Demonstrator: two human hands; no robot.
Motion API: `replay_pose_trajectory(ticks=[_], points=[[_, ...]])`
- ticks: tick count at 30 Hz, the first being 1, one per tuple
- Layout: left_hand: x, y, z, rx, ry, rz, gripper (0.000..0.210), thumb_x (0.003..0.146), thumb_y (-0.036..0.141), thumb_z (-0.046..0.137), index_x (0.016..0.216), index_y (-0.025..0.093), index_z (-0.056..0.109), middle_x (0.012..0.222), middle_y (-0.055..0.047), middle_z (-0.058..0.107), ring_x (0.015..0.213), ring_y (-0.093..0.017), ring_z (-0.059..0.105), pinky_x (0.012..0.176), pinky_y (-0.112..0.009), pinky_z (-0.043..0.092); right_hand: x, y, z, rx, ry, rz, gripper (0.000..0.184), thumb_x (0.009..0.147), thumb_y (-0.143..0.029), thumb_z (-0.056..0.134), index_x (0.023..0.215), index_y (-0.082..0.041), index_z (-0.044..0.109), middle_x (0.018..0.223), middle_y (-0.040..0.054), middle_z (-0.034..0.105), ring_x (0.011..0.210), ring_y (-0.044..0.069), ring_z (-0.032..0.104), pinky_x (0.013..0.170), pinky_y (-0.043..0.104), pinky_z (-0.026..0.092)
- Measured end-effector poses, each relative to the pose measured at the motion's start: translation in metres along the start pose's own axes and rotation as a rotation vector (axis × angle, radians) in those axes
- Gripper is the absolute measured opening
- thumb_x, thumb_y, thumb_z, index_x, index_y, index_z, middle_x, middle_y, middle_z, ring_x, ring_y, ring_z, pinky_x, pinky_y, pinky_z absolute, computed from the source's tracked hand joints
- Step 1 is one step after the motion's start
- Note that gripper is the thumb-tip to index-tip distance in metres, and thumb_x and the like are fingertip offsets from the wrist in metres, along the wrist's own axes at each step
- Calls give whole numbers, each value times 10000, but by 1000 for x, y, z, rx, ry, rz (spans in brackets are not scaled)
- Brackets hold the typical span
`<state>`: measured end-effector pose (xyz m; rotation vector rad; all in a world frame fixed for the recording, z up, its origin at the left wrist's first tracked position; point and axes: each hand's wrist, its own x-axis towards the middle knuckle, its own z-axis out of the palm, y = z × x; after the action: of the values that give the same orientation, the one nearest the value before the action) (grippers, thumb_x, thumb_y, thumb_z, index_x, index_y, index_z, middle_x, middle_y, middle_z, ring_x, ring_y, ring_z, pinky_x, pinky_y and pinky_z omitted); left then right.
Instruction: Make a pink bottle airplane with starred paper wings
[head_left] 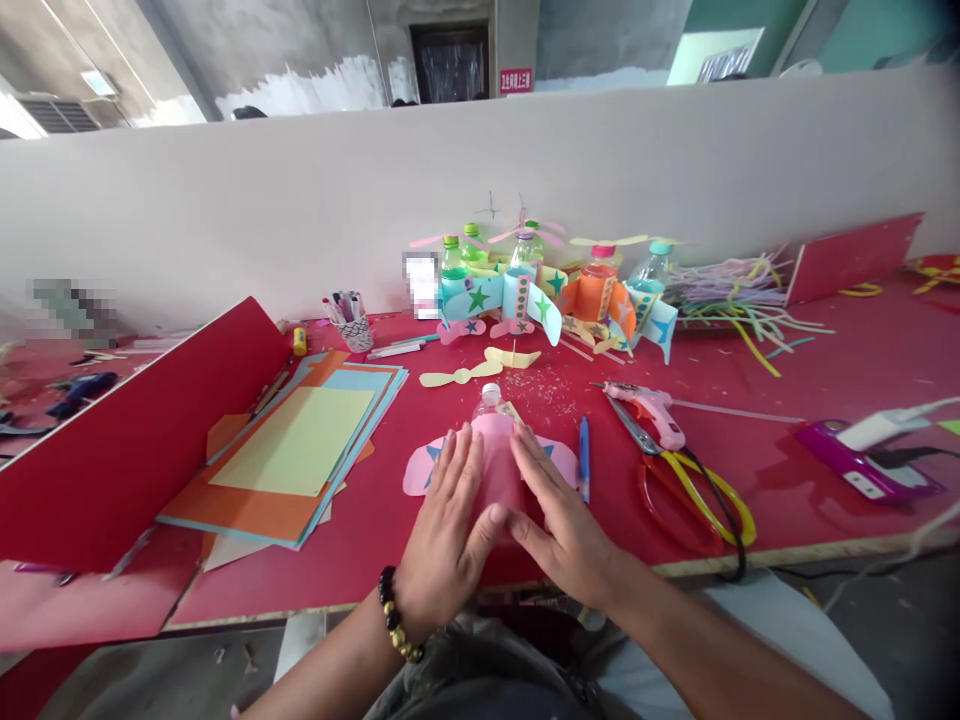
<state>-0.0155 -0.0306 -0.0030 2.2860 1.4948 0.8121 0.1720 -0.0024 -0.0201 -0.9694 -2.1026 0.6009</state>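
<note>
A clear plastic bottle (486, 408) with a white cap lies on the red table, its cap pointing away from me. Pink paper (496, 455) wraps its body, and pink paper wings (415, 474) with blue stars stick out at both sides. My left hand (448, 510) lies flat along the left of the wrapped body, fingers stretched out. On the opposite side rests my right hand (559, 515), also flat with straight fingers. The thumbs nearly meet over the near end. Pale yellow paper propellers (462, 376) lie beyond the cap. A blue pen (584, 460) is beside the right wing.
Scissors (679, 490) and a pink glue gun (651, 408) lie at right, near a purple power strip (862, 465). Coloured paper sheets (300, 440) are stacked at left. Finished bottle planes (525, 290), a pen cup (352, 325) and paper strips (731, 290) line the white partition.
</note>
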Motion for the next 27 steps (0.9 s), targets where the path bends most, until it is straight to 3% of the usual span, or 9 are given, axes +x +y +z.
replay_pose_trajectory(ticks=[3,6,8,10,13,16,19,25,27], points=[[0,7,-7,102,-83,71,664,1000,477,467,1578,281,205,1650,-63,149,1521,-321,43,1206,-598,139,4,-4,-15,-83,47,-91,633,988,-288,496,1570,-218,256,1592,123,355,1476,265,330,1165,485,398],[1,11,-11,195,-132,85,631,968,496,520,1529,255,361,1631,-72,220,1513,-350,119,1195,-618,169,9,-1,-44,-151,160,-124,442,962,-241,522,1403,-210,551,1418,104,591,1336,256,538,1099,444,489],[2,11,-14,247,-132,71,603,977,472,507,1514,222,394,1628,-90,226,1510,-359,131,1187,-627,192,9,8,-70,-204,310,-50,301,942,-253,553,1206,-233,696,1215,80,726,1144,254,678,1012,433,551],[1,8,-16,289,-128,63,585,987,455,486,1504,192,411,1623,-105,238,1508,-362,145,1182,-627,214,7,23,-95,-259,434,77,204,924,-307,588,1030,-236,747,1047,72,777,989,254,731,917,420,587],[0,4,-21,332,-125,70,563,1007,436,440,1497,160,420,1614,-111,267,1512,-342,145,1183,-590,264,4,49,-117,-282,468,171,190,912,-316,594,959,-198,736,990,96,784,799,240,751,713,372,615],[-2,3,-24,356,-142,105,546,999,437,462,1501,226,416,1622,-58,264,1516,-331,136,1177,-576,296,5,63,-115,-314,379,196,163,869,-276,612,920,-189,741,874,83,786,661,223,728,616,351,592],[-5,2,-22,373,-150,139,556,967,450,529,1489,288,426,1617,-24,283,1499,-348,198,1157,-593,327,12,63,-99,-360,235,159,189,834,-180,596,944,-205,747,918,72,776,795,240,727,733,375,588],[-16,-6,-23,380,-78,126,539,976,425,533,1469,223,449,1568,-81,384,1452,-334,315,1119,-539,415,26,50,-64,-422,-31,34,235,810,-56,586,859,-204,762,907,79,745,919,253,663,833,389,557],[-23,-7,-25,373,-56,119,543,977,417,537,1470,211,438,1562,-89,391,1446,-325,325,1105,-528,437,29,48,-53,-421,-90,-15,234,814,-72,623,934,-214,764,1004,78,747,1012,253,643,903,384,545]])
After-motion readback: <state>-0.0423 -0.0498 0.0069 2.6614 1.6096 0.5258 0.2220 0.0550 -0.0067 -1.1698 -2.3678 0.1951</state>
